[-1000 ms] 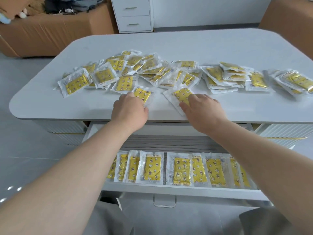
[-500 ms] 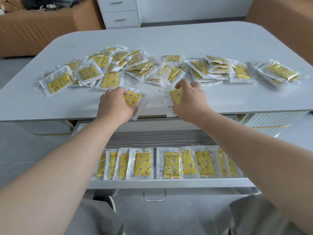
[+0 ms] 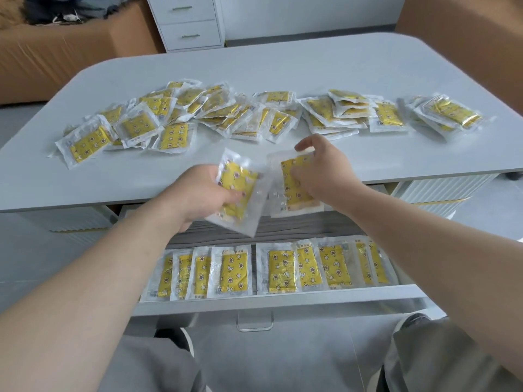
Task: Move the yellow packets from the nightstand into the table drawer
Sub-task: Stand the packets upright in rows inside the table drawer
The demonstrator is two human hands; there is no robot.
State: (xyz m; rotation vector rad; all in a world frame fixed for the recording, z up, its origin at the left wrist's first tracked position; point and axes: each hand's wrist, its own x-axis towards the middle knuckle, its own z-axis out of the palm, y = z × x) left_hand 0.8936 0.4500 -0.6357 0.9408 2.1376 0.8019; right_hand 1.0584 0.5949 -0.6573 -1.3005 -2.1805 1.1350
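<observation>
Grip first: left hand (image 3: 198,193) holds one yellow packet (image 3: 240,190), thumb on its printed face and fingers curled underneath. The packet is tilted and off the surface, above the table's front edge and the back of the open drawer (image 3: 283,299). Right hand (image 3: 325,176) pinches a second yellow packet (image 3: 294,190), forefinger hooked over its top edge and thumb on its face, also lifted at the table edge. The two packets' clear borders meet between the hands; motion blur hides whether they overlap.

Below, a row of packets (image 3: 280,268) stands side by side against the drawer's front wall, partly overlapping. A clear handle (image 3: 254,321) hangs under the drawer front. Farther back, a loose heap of packets (image 3: 226,114) stretches left to right across the pale grey table top (image 3: 283,66).

Room: white two-drawer cabinet (image 3: 188,21) stands behind the table, brown upholstered furniture (image 3: 56,52) at the left with dark clothes piled on it. Grey floor all round. Grey trouser legs (image 3: 438,360) fill the bottom edge.
</observation>
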